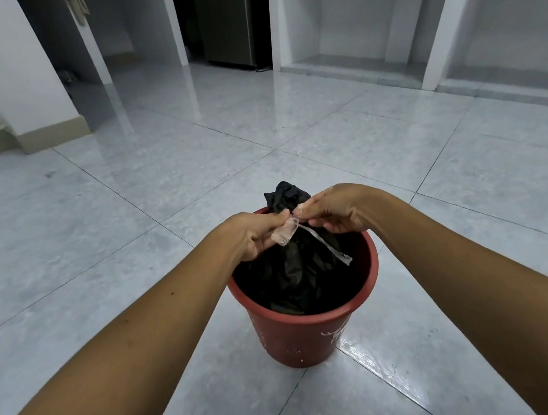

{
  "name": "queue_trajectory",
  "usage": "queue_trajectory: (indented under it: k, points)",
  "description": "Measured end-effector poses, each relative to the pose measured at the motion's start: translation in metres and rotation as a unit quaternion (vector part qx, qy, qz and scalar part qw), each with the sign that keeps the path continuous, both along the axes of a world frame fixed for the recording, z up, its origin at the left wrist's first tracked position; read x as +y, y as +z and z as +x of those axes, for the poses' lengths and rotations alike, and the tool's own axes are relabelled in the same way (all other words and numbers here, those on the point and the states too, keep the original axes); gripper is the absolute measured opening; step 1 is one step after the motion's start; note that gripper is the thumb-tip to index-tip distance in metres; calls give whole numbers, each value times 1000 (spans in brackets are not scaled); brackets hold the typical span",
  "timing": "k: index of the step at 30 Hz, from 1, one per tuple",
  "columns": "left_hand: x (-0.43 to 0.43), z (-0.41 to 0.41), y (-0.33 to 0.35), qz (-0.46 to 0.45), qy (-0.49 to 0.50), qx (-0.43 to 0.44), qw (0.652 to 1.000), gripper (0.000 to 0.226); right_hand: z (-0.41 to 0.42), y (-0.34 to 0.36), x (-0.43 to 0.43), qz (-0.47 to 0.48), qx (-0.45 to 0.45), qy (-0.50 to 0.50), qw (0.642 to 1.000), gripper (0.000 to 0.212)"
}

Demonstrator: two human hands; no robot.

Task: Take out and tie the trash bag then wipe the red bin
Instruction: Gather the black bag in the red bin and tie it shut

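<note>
A red bin [302, 338] stands on the tiled floor just in front of me. A black trash bag [294, 273] sits inside it, its gathered neck sticking up past the far rim. A clear plastic strip [307, 237] runs across the neck. My left hand [255, 233] pinches one end of the strip, which is bunched at its fingers. My right hand [331, 210] pinches the strip beside it, and the other end trails down over the bag to the right. Both hands are above the bin's far rim, fingertips almost touching.
Glossy grey floor tiles [160, 193] spread all around the bin. White concrete counter supports [442, 14] and open alcoves line the back and right. A metal cabinet [229, 19] stands at the back centre. A wall corner with a skirting [49, 131] is at the left.
</note>
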State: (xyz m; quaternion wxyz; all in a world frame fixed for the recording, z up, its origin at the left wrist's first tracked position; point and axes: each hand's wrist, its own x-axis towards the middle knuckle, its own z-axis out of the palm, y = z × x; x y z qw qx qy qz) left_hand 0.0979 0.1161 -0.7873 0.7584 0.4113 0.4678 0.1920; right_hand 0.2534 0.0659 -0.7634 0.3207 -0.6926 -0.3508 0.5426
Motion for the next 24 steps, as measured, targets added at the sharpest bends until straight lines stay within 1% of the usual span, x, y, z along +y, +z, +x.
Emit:
queue_trajectory:
  k: [2, 4, 6, 9, 12, 14, 16, 17, 18, 19, 20, 22, 24]
  points:
    - [1, 1, -3, -13, 24, -48, 998, 10, -2, -1, 0, 7, -23, 0, 1000, 11]
    - [-1, 0, -2, -7, 34, -80, 996, 7, -4, -4, 0, 13, -19, 1, 1000, 14]
    - [-1, -1, -1, 21, 26, -82, 996, 7, -5, -7, -1, 23, -4, -5, 1000, 15]
    - [-3, 0, -1, 51, 35, -66, 996, 17, -7, -6, -2, 35, 36, -8, 999, 13]
    - [-5, 4, -3, 55, 79, -68, 993, 18, -7, 2, -5, 2, 75, 34, 997, 8]
    - [-7, 6, -4, 61, 97, -78, 990, 18, -5, 7, -7, -30, 62, 82, 994, 10]
    - [-8, 5, -5, 91, 68, -65, 991, 22, -1, 10, -6, -33, 7, 95, 995, 14]
    - [-7, 2, -6, 121, 34, -36, 991, 25, 3, 10, -4, -21, -44, 89, 995, 17]
    - [-5, -2, -5, 162, -10, 13, 987, 26, 10, 11, -3, -3, -105, 81, 991, 20]
    - [-3, -7, -5, 208, -55, 77, 973, 26, 17, 12, -2, 16, -161, 74, 984, 22]
    - [-2, -12, -3, 256, -91, 149, 951, 25, 25, 12, -3, 30, -199, 68, 977, 23]
    - [-1, -16, -2, 348, -141, 274, 885, 19, 39, 13, -9, 39, -233, 68, 969, 21]
    - [-6, -15, -6, 409, -164, 345, 829, 18, 50, 11, -17, 36, -266, 64, 961, 17]
